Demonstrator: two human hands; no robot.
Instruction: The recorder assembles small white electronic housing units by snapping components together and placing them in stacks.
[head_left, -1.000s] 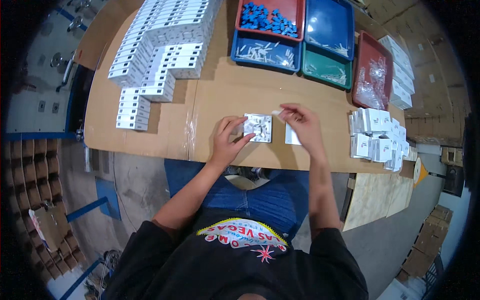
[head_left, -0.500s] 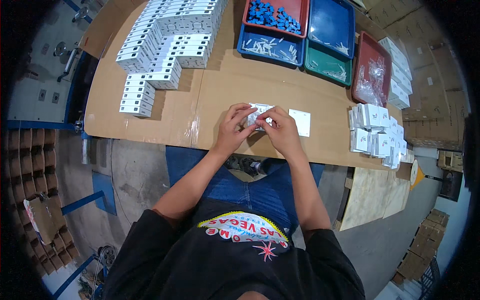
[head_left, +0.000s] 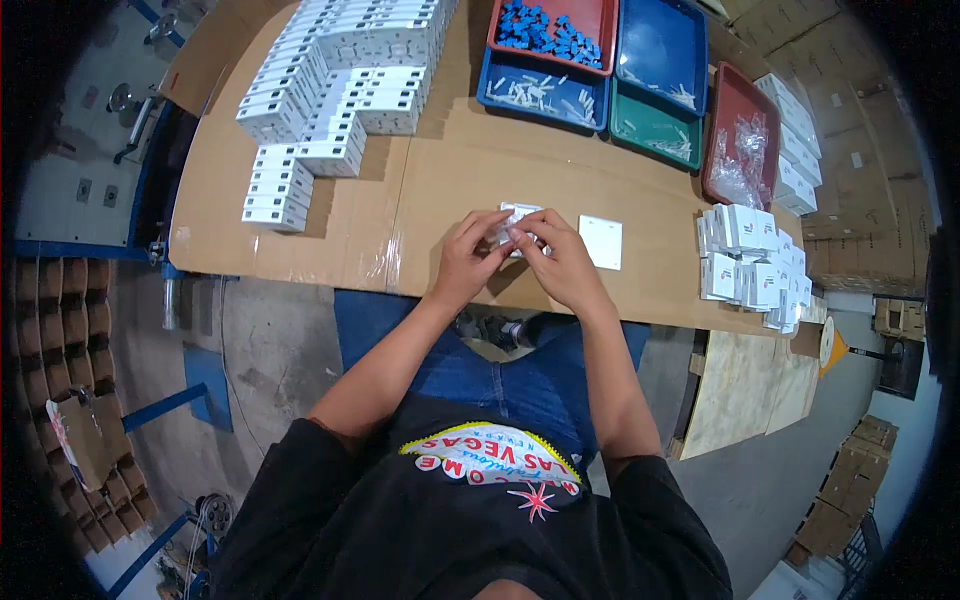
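Note:
At the table's near edge my two hands meet, fingertips almost touching. My left hand (head_left: 468, 258) is closed with its thumb and fingers on a small whitish, shiny piece (head_left: 508, 232). Pinching at the same piece from the other side is my right hand (head_left: 565, 265). Just beyond the fingertips shows part of a white plastic housing (head_left: 521, 211), the rest of it covered by my hands. The fingers hide the exact kind of the small piece. A flat white square plate (head_left: 600, 243) lies to the right of my right hand, apart from it.
Stacked white box-shaped units (head_left: 340, 120) fill the far left. Farther back stand a red tray (head_left: 607, 30) of blue parts and blue (head_left: 545, 118) and green (head_left: 655, 150) trays of small white pieces. Right are a red tray (head_left: 717, 180) of clear plastic and a pile of small white packets (head_left: 755, 265).
My fingers have shifted slightly and come closer together over the small whitish piece. The plate and trays lie as before; the view has moved very slightly.

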